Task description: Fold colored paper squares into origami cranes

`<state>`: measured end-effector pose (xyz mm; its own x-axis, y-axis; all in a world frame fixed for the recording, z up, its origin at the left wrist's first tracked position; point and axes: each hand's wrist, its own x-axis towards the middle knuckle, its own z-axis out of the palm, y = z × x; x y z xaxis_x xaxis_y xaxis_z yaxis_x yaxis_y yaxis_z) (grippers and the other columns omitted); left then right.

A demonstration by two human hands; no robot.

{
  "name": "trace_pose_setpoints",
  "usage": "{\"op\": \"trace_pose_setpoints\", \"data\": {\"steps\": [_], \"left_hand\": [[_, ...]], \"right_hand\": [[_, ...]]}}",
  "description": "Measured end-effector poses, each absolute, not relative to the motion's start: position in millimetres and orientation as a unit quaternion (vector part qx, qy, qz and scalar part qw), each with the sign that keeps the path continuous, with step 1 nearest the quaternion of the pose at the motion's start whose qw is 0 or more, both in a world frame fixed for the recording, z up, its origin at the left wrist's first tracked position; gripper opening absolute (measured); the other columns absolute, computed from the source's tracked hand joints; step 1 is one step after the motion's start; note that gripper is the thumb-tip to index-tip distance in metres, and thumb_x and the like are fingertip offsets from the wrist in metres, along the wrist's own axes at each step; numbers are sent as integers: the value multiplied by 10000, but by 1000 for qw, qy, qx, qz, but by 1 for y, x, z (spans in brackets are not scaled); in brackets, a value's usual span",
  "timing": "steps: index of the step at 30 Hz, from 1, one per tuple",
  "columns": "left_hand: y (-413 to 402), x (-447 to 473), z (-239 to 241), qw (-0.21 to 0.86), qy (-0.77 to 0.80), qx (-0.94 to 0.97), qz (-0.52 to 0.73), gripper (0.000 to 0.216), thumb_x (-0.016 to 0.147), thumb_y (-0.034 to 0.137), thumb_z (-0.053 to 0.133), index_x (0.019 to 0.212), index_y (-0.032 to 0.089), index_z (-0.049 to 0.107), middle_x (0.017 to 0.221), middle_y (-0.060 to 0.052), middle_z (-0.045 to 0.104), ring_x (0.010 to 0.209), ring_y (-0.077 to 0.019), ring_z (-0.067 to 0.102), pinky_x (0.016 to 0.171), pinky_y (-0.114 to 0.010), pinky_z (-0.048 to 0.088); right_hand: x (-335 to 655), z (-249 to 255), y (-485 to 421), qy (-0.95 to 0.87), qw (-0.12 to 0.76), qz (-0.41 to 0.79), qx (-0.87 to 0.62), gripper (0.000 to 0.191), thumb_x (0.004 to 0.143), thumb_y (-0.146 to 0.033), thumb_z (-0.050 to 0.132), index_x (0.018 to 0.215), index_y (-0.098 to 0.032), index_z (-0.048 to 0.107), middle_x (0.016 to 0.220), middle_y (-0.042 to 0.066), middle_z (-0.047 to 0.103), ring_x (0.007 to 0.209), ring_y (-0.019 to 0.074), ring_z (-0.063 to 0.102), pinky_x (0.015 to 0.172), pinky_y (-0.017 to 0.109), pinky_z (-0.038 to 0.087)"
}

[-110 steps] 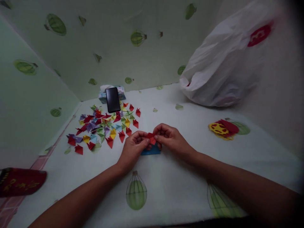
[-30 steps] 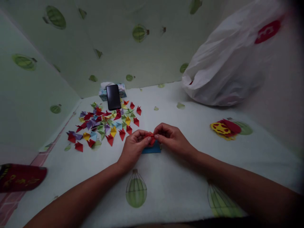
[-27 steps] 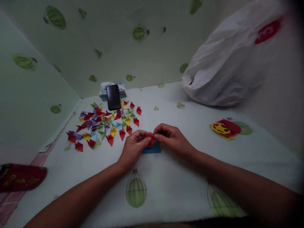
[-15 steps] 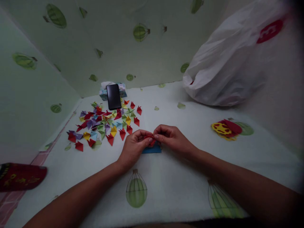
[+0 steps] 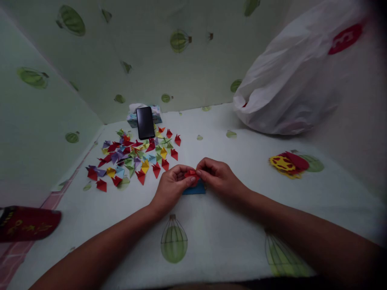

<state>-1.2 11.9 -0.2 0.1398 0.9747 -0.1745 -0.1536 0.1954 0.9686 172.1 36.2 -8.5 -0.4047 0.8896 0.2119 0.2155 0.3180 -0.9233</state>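
Note:
Between my two hands is a small piece of folded red paper (image 5: 190,174), partly covered by the fingers. My left hand (image 5: 175,182) pinches it from the left, thumb along the near side. From the right, my right hand (image 5: 216,175) pinches its edge between thumb and forefinger. Just beneath lies a blue paper (image 5: 194,189), flat on the white cloth, its far part hidden by the hands. To the left spreads a pile of folded paper cranes (image 5: 128,161) in red, yellow, green, purple and blue.
A black phone (image 5: 145,123) leans on a tissue box (image 5: 132,120) behind the cranes. At the right lie yellow and red paper cut-outs (image 5: 284,163), below a large white plastic bag (image 5: 281,88). A dark red packet (image 5: 30,223) sits at the left edge.
Both hands stay in nearly the same place. The red paper shows a little more between the fingers now, and the view has shifted very slightly.

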Motion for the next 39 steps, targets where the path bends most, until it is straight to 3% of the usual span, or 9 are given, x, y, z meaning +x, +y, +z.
{"op": "trace_pose_setpoints", "data": {"steps": [6, 17, 23, 31, 39], "left_hand": [[12, -1, 2, 615, 470, 434, 461, 224, 650, 208, 812, 820, 136, 685, 689, -5, 715, 640, -104, 658, 662, -229, 543], [12, -1, -1, 621, 473, 420, 463, 223, 672, 262, 804, 820, 136, 695, 719, -32, 747, 666, -151, 716, 697, -279, 586], [11, -1, 2, 611, 473, 427, 470, 206, 661, 264, 811, 773, 141, 690, 676, -14, 744, 636, -141, 712, 670, -260, 590], [12, -2, 1, 594, 486, 442, 464, 211, 664, 287, 813, 772, 150, 695, 673, -5, 727, 625, -139, 693, 656, -271, 583], [13, -3, -3, 608, 482, 435, 457, 236, 673, 313, 816, 785, 145, 695, 667, -11, 715, 619, -130, 671, 662, -268, 569]], "right_hand": [[171, -6, 32, -767, 404, 332, -374, 123, 879, -204, 532, 769, -167, 575, 737, 24, 588, 670, 140, 521, 631, 285, 394], [172, -5, 35, -599, 387, 599, -364, 182, 837, -343, 641, 774, -175, 610, 680, -14, 584, 634, 125, 541, 614, 267, 437], [172, -7, 38, -555, 374, 660, -341, 248, 777, -389, 733, 773, -168, 622, 663, -16, 629, 604, 113, 555, 604, 259, 443], [172, -9, 40, -588, 368, 631, -347, 239, 785, -385, 716, 754, -174, 608, 697, 7, 658, 634, 127, 572, 619, 272, 449], [172, -9, 38, -699, 367, 480, -384, 136, 827, -283, 603, 746, -174, 603, 692, 3, 592, 638, 126, 500, 571, 249, 386]]}}
